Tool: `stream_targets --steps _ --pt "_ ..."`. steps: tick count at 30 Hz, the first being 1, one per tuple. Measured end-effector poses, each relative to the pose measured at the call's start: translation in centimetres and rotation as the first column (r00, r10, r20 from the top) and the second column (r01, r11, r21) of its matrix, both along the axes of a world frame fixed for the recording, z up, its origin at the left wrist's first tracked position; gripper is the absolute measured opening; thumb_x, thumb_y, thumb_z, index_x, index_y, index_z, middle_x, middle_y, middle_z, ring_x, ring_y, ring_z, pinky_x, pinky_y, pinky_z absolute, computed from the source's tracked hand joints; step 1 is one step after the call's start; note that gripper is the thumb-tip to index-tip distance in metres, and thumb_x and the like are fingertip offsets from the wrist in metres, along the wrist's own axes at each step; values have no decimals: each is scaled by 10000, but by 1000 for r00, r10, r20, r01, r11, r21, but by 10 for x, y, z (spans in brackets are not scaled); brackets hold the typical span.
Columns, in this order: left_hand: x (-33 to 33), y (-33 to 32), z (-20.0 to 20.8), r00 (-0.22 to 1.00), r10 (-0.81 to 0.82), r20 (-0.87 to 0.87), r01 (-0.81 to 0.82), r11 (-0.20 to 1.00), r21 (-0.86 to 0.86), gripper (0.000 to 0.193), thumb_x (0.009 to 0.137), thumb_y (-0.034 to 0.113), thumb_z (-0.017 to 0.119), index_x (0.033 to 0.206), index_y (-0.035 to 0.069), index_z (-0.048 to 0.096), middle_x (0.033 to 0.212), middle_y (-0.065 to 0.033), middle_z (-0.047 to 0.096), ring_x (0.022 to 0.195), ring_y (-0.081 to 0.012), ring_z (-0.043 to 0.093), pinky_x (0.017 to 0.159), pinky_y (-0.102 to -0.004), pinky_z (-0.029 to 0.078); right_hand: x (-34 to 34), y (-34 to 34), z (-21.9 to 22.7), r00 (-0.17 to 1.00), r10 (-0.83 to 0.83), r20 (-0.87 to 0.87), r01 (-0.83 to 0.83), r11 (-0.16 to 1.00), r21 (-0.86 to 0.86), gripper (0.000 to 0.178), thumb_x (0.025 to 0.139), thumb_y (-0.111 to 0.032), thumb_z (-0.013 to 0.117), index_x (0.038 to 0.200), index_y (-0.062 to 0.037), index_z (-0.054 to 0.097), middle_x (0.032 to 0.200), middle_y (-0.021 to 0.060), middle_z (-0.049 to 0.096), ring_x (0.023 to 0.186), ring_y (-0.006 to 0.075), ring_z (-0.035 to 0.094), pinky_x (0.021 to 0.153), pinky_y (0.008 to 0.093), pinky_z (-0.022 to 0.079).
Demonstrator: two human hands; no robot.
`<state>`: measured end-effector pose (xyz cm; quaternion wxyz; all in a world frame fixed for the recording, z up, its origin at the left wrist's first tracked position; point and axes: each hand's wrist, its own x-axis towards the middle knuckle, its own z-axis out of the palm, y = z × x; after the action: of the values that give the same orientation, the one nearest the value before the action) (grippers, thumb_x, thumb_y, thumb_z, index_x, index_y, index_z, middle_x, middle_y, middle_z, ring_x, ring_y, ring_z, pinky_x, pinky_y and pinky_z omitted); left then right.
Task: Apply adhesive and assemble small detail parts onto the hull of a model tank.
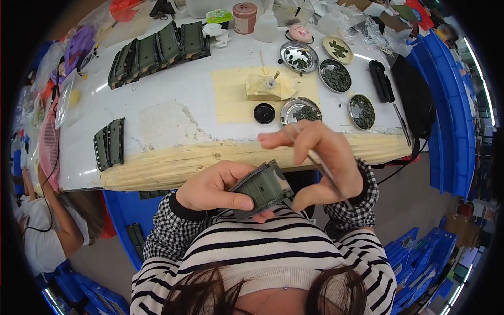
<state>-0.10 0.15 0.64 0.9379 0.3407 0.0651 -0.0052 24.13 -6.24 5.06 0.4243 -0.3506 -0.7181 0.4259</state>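
Observation:
My left hand (pixel 215 191) grips a dark green plastic model vehicle hull (pixel 262 186) with toothed edges, held tilted in front of my striped top. My right hand (pixel 328 157) is raised just to the right of the hull, its fingers around slim metal tweezers (pixel 328 173), which are smeared by motion. Past that hand, on the table, a round metal dish (pixel 286 116) holds small dark green parts. To its left lies a round black lid (pixel 264 113). A small bottle (pixel 271 83) with a stick in it stands in a tape-covered block (pixel 256 94).
More dishes of green parts (pixel 335 76) stand at the right. A row of green hulls (pixel 157 50) lies at the back left, with others (pixel 110 144) nearer. The table's front edge has a taped yellowish covering (pixel 199 160). Another person (pixel 58 226) sits at the left.

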Motion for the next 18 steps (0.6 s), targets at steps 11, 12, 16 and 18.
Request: stream_targets --steps 11,12,16,18 --pt "16 -16 0 775 632 -12 -609 751 255 409 972 60 482 1348 26 323 1151 -193 603 1067 -249 616 920 -365 511 111 60 -25 392 -630 671 544 746 383 167 819 -44 631 970 28 617 925 166 638 799 277 623 701 329 471" --pt "14 -17 -2 764 646 2 -621 734 275 404 973 62 483 1344 24 325 1155 -192 602 1071 -243 613 923 -366 509 112 65 -27 384 -617 687 539 754 376 177 803 -64 653 958 18 627 911 162 641 803 292 629 703 345 480" --pt "10 -17 -3 718 693 64 -656 643 396 383 967 32 476 1325 11 340 1174 -176 596 1085 -212 602 941 -345 489 117 78 -34 372 -592 715 505 775 380 193 764 -120 705 908 -2 657 838 165 665 785 323 646 685 376 498" --pt "9 -16 0 699 713 46 -656 614 439 379 962 13 472 1319 3 345 1182 -170 594 1090 -201 598 949 -332 480 114 78 -32 358 -572 738 517 779 354 188 764 -125 703 901 -3 661 821 167 668 757 326 646 670 380 498"
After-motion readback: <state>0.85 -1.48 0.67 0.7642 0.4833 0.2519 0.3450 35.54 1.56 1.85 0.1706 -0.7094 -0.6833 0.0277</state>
